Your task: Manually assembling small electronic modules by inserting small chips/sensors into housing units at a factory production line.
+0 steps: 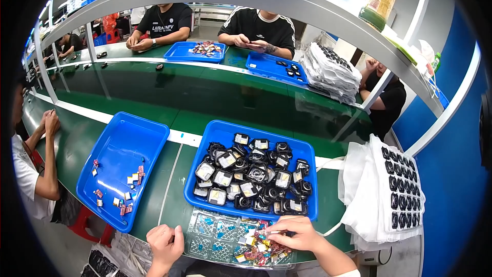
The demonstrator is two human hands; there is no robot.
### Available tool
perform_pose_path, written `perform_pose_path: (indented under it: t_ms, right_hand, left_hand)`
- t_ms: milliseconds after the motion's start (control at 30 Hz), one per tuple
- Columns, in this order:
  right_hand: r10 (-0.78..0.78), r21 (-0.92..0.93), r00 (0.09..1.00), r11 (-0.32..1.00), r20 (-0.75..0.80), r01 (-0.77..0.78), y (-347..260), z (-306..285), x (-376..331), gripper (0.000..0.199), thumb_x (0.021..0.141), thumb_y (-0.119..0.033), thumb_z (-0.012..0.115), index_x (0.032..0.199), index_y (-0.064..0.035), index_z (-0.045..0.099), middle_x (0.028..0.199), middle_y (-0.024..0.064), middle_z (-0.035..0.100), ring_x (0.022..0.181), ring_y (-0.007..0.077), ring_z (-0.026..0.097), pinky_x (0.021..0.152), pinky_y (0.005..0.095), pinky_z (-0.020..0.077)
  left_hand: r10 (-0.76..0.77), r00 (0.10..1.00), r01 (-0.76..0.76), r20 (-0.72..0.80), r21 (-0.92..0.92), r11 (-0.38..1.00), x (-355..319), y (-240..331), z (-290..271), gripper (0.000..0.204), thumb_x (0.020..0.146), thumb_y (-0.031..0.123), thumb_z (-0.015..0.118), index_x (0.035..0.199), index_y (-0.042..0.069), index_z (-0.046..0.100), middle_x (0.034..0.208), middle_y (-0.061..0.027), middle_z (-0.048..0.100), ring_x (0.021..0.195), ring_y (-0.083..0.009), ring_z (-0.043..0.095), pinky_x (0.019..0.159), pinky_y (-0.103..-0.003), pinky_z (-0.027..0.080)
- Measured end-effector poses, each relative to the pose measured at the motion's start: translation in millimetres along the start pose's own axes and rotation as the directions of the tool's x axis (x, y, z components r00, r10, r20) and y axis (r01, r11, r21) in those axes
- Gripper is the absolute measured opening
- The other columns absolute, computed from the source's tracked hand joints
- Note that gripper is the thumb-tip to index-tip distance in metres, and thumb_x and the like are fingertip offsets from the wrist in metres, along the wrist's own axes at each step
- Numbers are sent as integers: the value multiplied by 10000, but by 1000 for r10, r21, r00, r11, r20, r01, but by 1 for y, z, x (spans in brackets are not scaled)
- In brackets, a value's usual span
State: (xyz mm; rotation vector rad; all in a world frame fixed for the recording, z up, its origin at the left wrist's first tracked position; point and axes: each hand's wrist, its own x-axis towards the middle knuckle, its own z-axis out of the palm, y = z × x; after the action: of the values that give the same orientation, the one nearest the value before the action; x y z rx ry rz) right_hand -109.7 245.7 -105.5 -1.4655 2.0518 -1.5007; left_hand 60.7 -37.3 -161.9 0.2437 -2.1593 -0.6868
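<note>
My right hand (300,233) reaches in from the lower right, its fingertips pinched on a small coloured packet in a heap of small packets (259,249). That heap lies on a clear plastic blister tray (215,233) with blue pieces in its pockets. Curled into a loose fist, my left hand (165,243) rests at the table's front edge, just left of the blister tray, with nothing visible in it. Directly behind the blister tray stands a blue tray (220,129) full of small black parts (253,174) with pale square faces.
A second blue tray (123,143) at the left holds a few scattered packets. White sheets carrying black parts (400,187) are stacked at the right. Other people sit across the green table and at the left. A metal shelf arches overhead.
</note>
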Motion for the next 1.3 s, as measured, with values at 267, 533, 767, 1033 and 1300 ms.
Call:
perform_pose_path:
  t_ms: [267,533,767,1033,1300]
  right_hand:
    - [213,426,970,893,-113,-146,-5,-1,2,362,844,46,654,1199,31,580,1005,117,642,947,178,659,806,279,560]
    - [117,419,974,908,-195,-25,-49,-15,68,471,847,32,656,1288,-12,495,1008,111,641,934,163,642,841,286,534]
    - [-89,305,931,930,-353,205,-78,-32,118,499,837,39,662,1299,-10,476,989,107,661,921,137,647,824,260,532]
    - [-2,489,806,794,-592,361,-76,-29,126,525,818,84,646,1299,6,449,937,54,567,857,104,582,781,237,508]
    - [-8,424,842,861,-540,280,-64,-44,125,474,783,81,687,1225,10,531,960,64,578,874,144,622,795,260,523]
  left_hand:
    - [81,996,-77,44,-92,993,9,9,-10,351,708,-22,669,496,55,400,444,-53,346,365,-225,366,394,-342,253]
    - [135,960,-27,244,-398,917,121,66,2,103,767,47,710,718,2,632,642,-44,568,477,-70,457,437,-242,332]
    - [213,851,267,479,-745,612,205,114,28,220,904,169,638,1038,-3,664,874,-15,664,669,-15,518,582,-189,412]
    - [300,904,-17,305,-675,737,196,132,45,291,759,114,780,1015,18,681,810,-18,671,644,-35,551,562,-188,442]
    - [399,895,-170,197,-678,715,209,125,57,106,786,99,726,844,24,678,766,-66,660,609,-139,605,537,-255,473]
